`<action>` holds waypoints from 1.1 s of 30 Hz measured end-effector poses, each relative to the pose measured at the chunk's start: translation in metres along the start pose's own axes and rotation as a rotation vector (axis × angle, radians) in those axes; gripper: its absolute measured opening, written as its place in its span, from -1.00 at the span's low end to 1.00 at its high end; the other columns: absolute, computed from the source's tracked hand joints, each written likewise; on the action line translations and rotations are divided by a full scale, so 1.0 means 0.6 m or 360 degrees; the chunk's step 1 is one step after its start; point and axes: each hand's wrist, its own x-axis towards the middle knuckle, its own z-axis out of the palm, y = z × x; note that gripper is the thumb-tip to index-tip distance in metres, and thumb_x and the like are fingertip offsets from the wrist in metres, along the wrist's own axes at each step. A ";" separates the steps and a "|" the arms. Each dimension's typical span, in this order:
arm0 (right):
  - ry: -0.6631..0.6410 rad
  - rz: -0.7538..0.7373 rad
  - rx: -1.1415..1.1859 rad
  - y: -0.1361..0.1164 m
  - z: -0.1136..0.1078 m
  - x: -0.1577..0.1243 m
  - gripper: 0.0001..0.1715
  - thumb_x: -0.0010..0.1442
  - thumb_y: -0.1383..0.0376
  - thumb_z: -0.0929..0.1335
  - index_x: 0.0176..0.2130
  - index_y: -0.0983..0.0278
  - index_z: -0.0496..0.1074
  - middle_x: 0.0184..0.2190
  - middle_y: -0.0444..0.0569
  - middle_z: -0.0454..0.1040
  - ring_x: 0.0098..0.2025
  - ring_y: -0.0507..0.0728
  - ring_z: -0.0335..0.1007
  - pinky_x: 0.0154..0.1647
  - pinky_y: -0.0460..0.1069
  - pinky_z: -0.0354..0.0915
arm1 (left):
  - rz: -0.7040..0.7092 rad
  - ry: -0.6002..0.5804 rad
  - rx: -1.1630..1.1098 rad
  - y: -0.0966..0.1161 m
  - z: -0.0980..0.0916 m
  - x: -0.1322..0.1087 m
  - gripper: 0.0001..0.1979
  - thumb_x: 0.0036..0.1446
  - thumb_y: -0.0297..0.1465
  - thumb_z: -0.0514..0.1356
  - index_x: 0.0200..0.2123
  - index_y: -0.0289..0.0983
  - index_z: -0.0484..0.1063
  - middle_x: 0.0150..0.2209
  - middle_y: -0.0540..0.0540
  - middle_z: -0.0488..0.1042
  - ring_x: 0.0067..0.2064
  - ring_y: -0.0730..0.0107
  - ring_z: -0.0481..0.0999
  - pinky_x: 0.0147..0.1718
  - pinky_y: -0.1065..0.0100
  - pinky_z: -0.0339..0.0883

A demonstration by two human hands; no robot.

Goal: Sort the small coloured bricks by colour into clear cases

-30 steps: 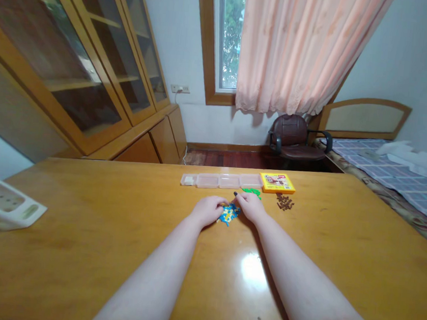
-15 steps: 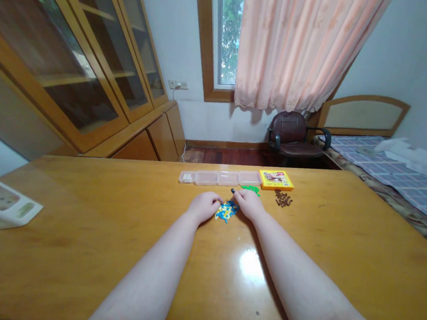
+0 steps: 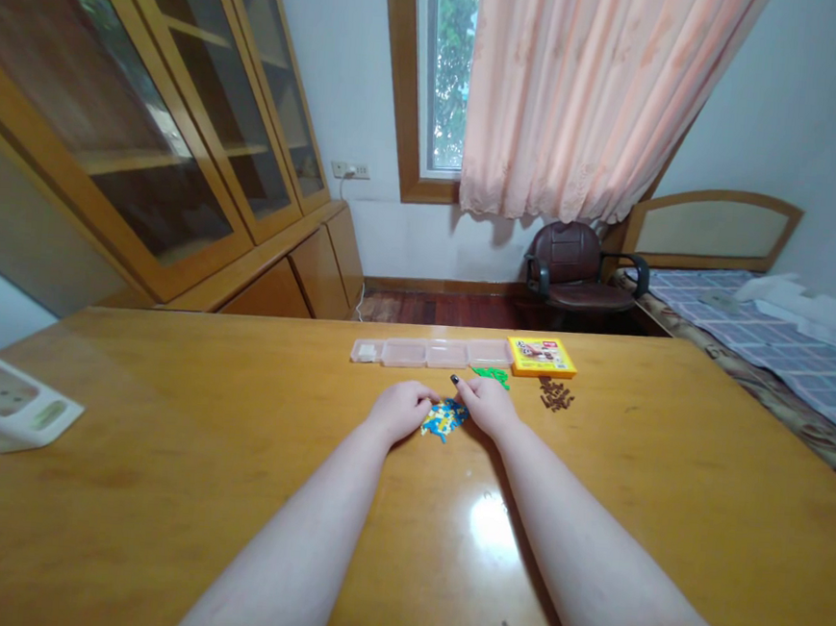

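Observation:
A small loose pile of blue, yellow and white plastic pieces [image 3: 442, 423] lies on the table between my hands. At its left edge my left hand [image 3: 400, 411] rests with its fingers bent together at the pieces. On the opposite side, my right hand [image 3: 489, 407] curls over the pile's right edge, its dark-nailed thumb pointing toward the middle. Its other fingers are mostly hidden. Whatever either hand pinches is too small to make out. Just beyond my right hand is a heap of green pieces [image 3: 494, 376], and brown pieces [image 3: 556, 395] lie farther right.
Behind the piles, a row of clear plastic trays [image 3: 406, 354] meets a yellow box [image 3: 543, 358]. A white plastic holder [image 3: 10, 401] stands at the left of the wooden table [image 3: 195, 469]. An office chair [image 3: 570, 267] is beyond the far edge, beside a bed [image 3: 722, 308].
The whole view has shifted slightly, so everything sits a little lower. Both hands stay at the pile, with only slight finger movement.

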 end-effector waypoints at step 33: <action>-0.0275 -0.0416 0.0021 -0.010 -0.007 -0.014 -0.51 0.30 0.11 0.16 -0.32 0.26 0.57 -0.39 -0.04 0.56 -0.34 0.06 0.39 -0.35 -0.11 0.13 | -0.0218 0.0048 0.0330 0.001 -0.008 -0.001 -0.68 0.13 -0.34 0.02 -0.25 -0.16 0.59 -0.22 -0.10 0.56 -0.17 0.27 0.49 -0.22 0.36 0.27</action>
